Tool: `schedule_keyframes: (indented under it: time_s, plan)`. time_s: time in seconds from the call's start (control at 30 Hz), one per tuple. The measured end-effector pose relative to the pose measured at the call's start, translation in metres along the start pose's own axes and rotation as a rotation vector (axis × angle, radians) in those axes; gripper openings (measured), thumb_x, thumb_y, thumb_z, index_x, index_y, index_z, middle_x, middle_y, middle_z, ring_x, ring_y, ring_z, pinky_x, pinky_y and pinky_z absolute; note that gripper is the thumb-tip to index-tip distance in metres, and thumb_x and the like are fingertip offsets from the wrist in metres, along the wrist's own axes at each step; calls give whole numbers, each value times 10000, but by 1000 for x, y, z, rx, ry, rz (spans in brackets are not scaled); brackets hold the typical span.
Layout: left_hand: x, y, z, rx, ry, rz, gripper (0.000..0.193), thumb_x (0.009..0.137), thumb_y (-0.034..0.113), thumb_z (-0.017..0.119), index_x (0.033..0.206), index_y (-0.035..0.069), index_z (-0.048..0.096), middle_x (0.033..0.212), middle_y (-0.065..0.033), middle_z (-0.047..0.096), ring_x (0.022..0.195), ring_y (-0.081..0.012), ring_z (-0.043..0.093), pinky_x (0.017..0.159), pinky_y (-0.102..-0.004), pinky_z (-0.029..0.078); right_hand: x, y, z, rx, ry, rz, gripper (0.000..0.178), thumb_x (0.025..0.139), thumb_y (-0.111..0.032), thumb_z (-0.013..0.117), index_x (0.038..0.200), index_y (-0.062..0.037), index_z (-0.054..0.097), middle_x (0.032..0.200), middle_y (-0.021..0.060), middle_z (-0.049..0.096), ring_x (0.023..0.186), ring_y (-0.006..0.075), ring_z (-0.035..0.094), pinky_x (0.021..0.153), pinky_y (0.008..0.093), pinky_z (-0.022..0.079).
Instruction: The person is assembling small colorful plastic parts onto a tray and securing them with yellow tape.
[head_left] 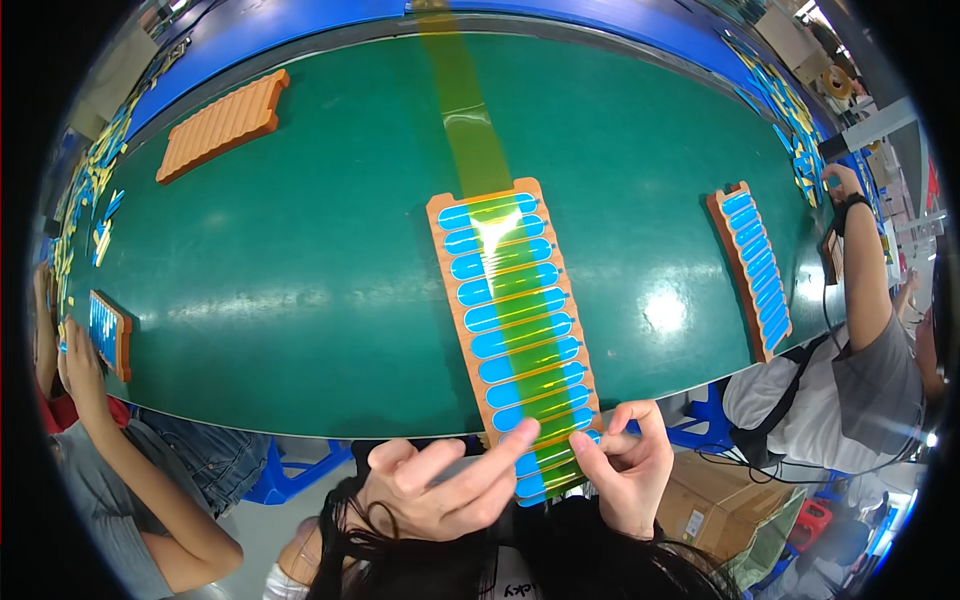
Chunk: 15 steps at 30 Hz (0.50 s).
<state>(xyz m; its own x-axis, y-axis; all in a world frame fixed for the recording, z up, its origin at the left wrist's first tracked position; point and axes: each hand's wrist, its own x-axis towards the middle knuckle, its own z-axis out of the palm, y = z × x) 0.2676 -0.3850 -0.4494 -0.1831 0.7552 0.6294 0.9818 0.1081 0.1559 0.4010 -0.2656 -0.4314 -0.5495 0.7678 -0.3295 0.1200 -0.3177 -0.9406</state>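
Observation:
A long orange-brown grooved tray (437, 217) lies in front of me, its near end reaching past the table edge. Rounded blue pieces (492, 344) sit in its grooves, one behind another. Clear yellow tape (478, 150) runs from the far side down over their middles. My left hand (445, 485) lays its outstretched index finger on the tape and pieces near the tray's close end; its other fingers are bent loosely. At the right edge, my right hand (630, 465) is closed in a pinch, thumb tip against the tape's side. What lies between those fingertips is hidden.
An upturned-looking ribbed orange tray (222, 127) lies far left on the green table (330, 250). Filled trays stand left (122, 345) and right (745, 270). Loose blue and yellow strips (785, 120) line both sides. Co-workers' arms (868, 270) reach in from either side. A cardboard box (710, 505) stands below.

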Motion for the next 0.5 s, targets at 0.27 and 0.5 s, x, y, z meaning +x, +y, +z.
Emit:
schedule_keyframes:
  time_s: [0.27,0.5]
  plan:
    - [2,-17,-2,-97,-273,346,142,713,225,536,798,239,423,1144,173,539,764,-87,327,631,-260,226,-2,4,-4,-79,-7,-16,299,734,70,617,886,-25,377,717,60,594,650,59,572,558,154,423]
    - [5,-17,-2,-173,-270,258,98,745,193,560,702,226,478,1190,107,516,825,-75,389,694,-243,271,7,-17,-10,-584,62,-279,267,729,-23,668,897,1,462,697,68,594,571,99,560,537,214,448]
